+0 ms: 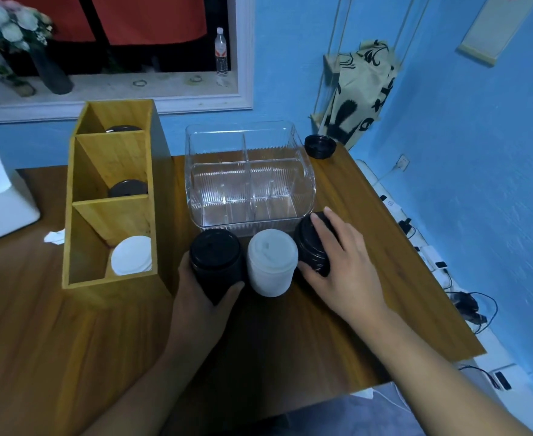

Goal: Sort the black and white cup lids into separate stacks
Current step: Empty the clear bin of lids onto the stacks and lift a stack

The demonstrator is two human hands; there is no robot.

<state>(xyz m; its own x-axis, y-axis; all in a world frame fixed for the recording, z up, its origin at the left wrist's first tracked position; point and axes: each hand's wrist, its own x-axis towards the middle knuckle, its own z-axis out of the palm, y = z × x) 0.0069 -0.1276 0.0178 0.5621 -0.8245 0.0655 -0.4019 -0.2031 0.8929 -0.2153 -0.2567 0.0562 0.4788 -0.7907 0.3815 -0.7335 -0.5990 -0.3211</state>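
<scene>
While both hands work at the near middle of the desk [70, 341], 3 lid stacks stand in a row just in front of them. Left hand [202, 294] grips the left black stack [216, 259] from the near side, with the fingers curled round its left wall and the thumb on its near right. That stack is upright. The white stack [271, 262] stands between the 2 black ones, upright, close beside both, with no hand on it. Right hand [337, 256] holds the right black stack [310, 243], which is tilted toward the left. Its fingers [320, 229] are spread over the stack's top and far side, and the thumb is at its near lower edge.

Left of the row is a wooden organizer [79, 215] with 3 compartments. The nearest holds white lids [131, 255], the middle one holds a dark lid [127, 187], and the farthest holds another dark lid [123, 129], partly hidden by the divider. How many lie in each is unclear.

Just behind the stacks is a clear plastic bin [249, 180] with ribbed walls and inner dividers. The right black stack is just beside its near right corner. 1 lone black lid [320, 146] lies at the far right desk edge, behind the bin.
</scene>
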